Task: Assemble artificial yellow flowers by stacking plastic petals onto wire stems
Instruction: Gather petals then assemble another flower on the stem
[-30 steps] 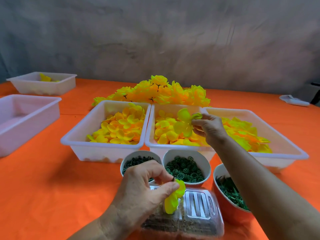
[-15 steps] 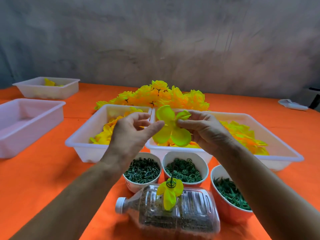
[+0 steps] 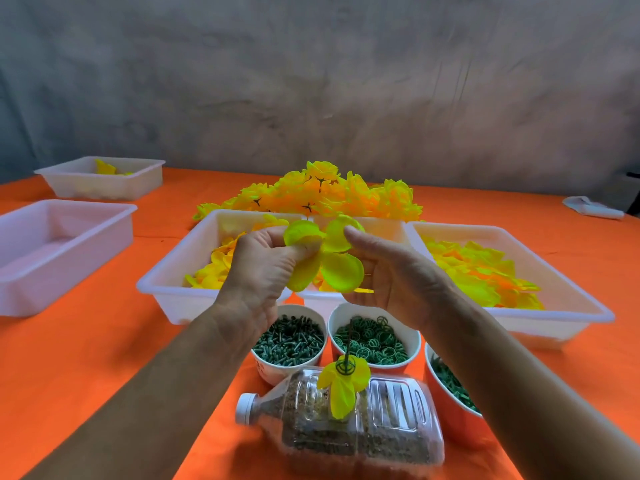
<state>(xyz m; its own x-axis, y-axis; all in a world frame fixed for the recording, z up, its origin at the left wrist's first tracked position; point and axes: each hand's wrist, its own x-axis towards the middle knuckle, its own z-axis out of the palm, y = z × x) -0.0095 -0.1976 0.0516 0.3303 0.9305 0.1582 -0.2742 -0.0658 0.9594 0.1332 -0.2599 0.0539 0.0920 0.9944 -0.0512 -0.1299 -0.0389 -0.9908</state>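
Holding a yellow petal piece (image 3: pixel 341 270) in mid-air above the middle of the orange table (image 3: pixel 86 358), the person has both hands raised in front of the trays. The left hand (image 3: pixel 263 268) pinches the piece's left lobes between thumb and fingers. The right hand (image 3: pixel 391 271) has fingers loosely curved against the right lobes; whether it truly grips cannot be told.

The piece looks thin, light and floppy, likely to bend or crease rather than break. It would probably be best held near its centre, so that its hole, not visible here, stays free for the wire.

From left to right, near the table's left edge sit a pale tray (image 3: pixel 62 251) and, behind it, a smaller white tray (image 3: pixel 104 181) with a few yellow bits. Three white trays of loose yellow petals fill the middle: a left tray (image 3: pixel 166 292), a centre tray (image 3: pixel 318 303) mostly hidden by the hands, and a right tray (image 3: pixel 568 306). Finished yellow flowers (image 3: pixel 322 195) are heaped behind them.

Nearer the front edge, three cups hold green parts: small pegs (image 3: pixel 289 339), rings (image 3: pixel 375 342) and a partly cropped third cup (image 3: pixel 450 386). In front lies a clear bottle (image 3: pixel 381 427) on its side, with a wire stem (image 3: pixel 350 332) standing up from it, already carrying a yellow layer (image 3: pixel 343 393) and a green ring.

The cups crowd the stem closely, so lowering the piece could brush them.
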